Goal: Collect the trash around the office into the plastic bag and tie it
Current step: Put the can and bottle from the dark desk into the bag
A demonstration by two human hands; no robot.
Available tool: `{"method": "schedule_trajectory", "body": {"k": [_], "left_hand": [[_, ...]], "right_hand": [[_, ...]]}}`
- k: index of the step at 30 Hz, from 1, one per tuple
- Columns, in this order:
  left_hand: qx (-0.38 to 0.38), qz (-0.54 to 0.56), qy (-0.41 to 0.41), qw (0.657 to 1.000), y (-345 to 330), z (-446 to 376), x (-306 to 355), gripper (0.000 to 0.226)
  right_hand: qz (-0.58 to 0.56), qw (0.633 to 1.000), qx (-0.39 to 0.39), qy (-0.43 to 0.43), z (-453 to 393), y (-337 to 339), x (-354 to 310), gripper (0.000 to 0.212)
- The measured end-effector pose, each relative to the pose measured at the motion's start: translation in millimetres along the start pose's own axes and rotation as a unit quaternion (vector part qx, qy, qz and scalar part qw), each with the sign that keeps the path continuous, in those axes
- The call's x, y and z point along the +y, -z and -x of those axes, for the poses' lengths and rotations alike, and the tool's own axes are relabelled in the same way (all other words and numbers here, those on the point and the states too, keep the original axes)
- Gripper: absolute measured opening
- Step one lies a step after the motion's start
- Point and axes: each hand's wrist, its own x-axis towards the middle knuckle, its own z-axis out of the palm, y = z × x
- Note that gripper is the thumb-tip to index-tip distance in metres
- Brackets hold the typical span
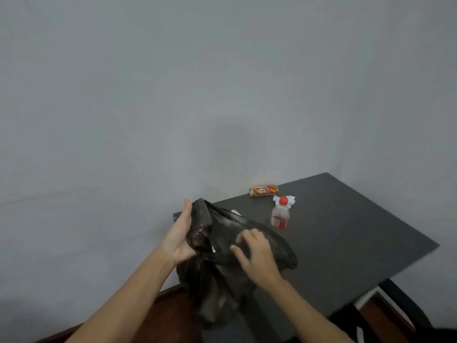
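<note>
The person stands at a dark table [346, 243] set against a grey wall, holding a black plastic bag [222, 243] over its near corner. The left hand [179, 237] grips the bag's upper edge, thumb raised, apparently to keep the mouth lifted. The right hand [254, 253] lies on the film with fingers curled, pinching at it, likely working the opening apart. The bag is thin, crinkled and faintly glossy, and hangs limp below the hands. The trash is uncollected on the table behind: a red and yellow can [263, 190] lying on its side, a small clear bottle [280, 214] with a red cap standing upright, and crumpled white paper [290, 200] just behind the bottle.
</note>
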Motion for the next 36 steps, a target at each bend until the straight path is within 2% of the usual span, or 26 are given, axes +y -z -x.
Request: {"method": "schedule_trajectory", "body": {"k": [1, 2, 4, 5, 6, 7, 8, 9, 11, 12, 13, 14, 16, 17, 19, 20, 23, 25, 27, 29, 32, 33, 36], "left_hand": [[0.006, -0.002, -0.015, 1.0, -5, -5, 8, 0.084], [-0.009, 0.003, 0.023, 1.0, -6, -40, 8, 0.084], [0.0, -0.007, 0.018, 1.0, -2, -48, 8, 0.082], [-0.012, -0.008, 0.04, 0.999, 0, -74, 10, 0.081], [-0.01, -0.004, 0.037, 0.999, 1, -78, 13, 0.079], [-0.003, -0.015, 0.018, 1.0, 3, -76, 19, 0.078], [-0.004, -0.024, 0.029, 0.999, 7, -102, 25, 0.081], [0.0, -0.021, 0.033, 0.999, 8, -107, 30, 0.084], [0.007, -0.029, 0.03, 0.999, 9, -124, 36, 0.085], [0.013, -0.037, 0.044, 0.998, 10, -126, 36, 0.082], [0.021, -0.054, 0.043, 0.997, 8, -124, 39, 0.078], [0.039, -0.06, 0.048, 0.996, 8, -137, 38, 0.073], [0.05, -0.066, 0.064, 0.994, 8, -137, 39, 0.069], [0.068, -0.07, 0.064, 0.993, 8, -150, 39, 0.07], [0.073, -0.067, 0.075, 0.992, 4, -151, 42, 0.075], [0.084, -0.078, 0.08, 0.99, 8, -158, 46, 0.076], [0.099, -0.099, 0.099, 0.985, 11, -166, 53, 0.08], [0.11, -0.112, 0.1, 0.982, 9, -168, 55, 0.082], [0.111, -0.109, 0.114, 0.981, 13, -176, 54, 0.082], [0.112, -0.104, 0.132, 0.979, 12, -181, 53, 0.082], [0.091, -0.084, 0.141, 0.982, 11, -184, 55, 0.082], [0.087, -0.078, 0.139, 0.983, 9, -185, 56, 0.083], [0.086, -0.059, 0.137, 0.985, 4, -185, 58, 0.082]], "right_hand": [[0.02, 0.992, -0.122, 0.03, -5, -5, -9, 0.017], [0.072, 0.971, -0.227, -0.013, -7, -20, 6, 0.022], [0.183, 0.878, -0.434, -0.08, 9, -27, 16, 0.042], [0.172, 0.84, -0.496, -0.137, 7, -29, 36, 0.049], [0.129, 0.83, -0.521, -0.152, 9, -21, 46, 0.051], [0.06, 0.846, -0.508, -0.147, 10, -7, 50, 0.046], [-0.02, 0.875, -0.453, -0.172, -7, 2, 71, 0.036], [-0.089, 0.905, -0.365, -0.201, -17, 14, 81, 0.024], [-0.079, 0.97, -0.086, -0.215, -52, 37, 112, 0.018], [-0.032, 0.976, 0.047, -0.212, -68, 49, 122, 0.016], [-0.002, 0.969, 0.123, -0.213, -78, 60, 132, 0.022], [0.025, 0.965, 0.115, -0.237, -104, 61, 160, 0.038], [0.081, 0.956, -0.01, -0.282, -121, 67, 189, 0.058], [0.07, 0.957, -0.078, -0.272, -142, 60, 216, 0.053], [0.038, 0.959, -0.126, -0.25, -146, 61, 222, 0.023], [0.004, 0.962, -0.111, -0.249, -154, 51, 227, 0.013], [-0.048, 0.969, 0.04, -0.239, -155, 61, 211, 0.015], [-0.11, 0.954, 0.153, -0.234, -152, 93, 186, 0.014], [-0.276, 0.914, 0.186, -0.231, -148, 114, 159, 0.01], [-0.393, 0.889, 0.122, -0.201, -139, 109, 128, 0.008], [-0.3, 0.934, -0.025, -0.194, -120, 43, 95, 0.01], [-0.274, 0.938, -0.063, -0.202, -113, 16, 92, 0.011], [-0.229, 0.922, -0.174, -0.26, -103, -30, 97, 0.016]]}}
